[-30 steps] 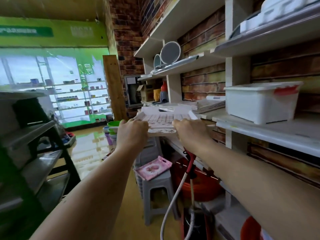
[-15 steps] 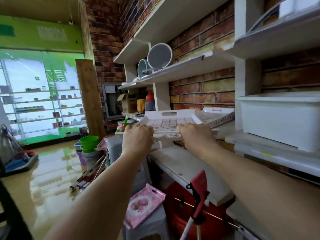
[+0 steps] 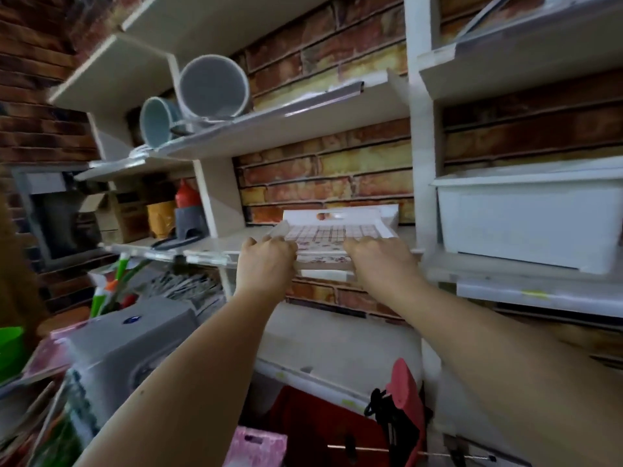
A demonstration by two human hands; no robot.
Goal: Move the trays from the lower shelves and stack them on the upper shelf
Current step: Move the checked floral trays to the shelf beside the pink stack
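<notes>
A white tray (image 3: 332,232) with a checked, flowered pattern and a cut-out handle lies flat at the front of a white shelf (image 3: 215,246) against the brick wall. My left hand (image 3: 264,261) grips the tray's near left edge. My right hand (image 3: 377,259) grips its near right edge. More white tray edges (image 3: 387,219) show beneath and behind it on the same shelf. The lower shelf (image 3: 333,345) under my arms is bare where it shows.
A large white plastic bin (image 3: 529,214) sits on the shelf to the right, past a white upright post (image 3: 421,156). Grey round basins (image 3: 209,87) lean on the shelf above. A grey stool (image 3: 128,345) and a red-handled tool (image 3: 404,389) stand below.
I have moved closer and turned right towards the shelves. Both hands have carried the tray forward from the open air onto the shelf against the brick wall.
</notes>
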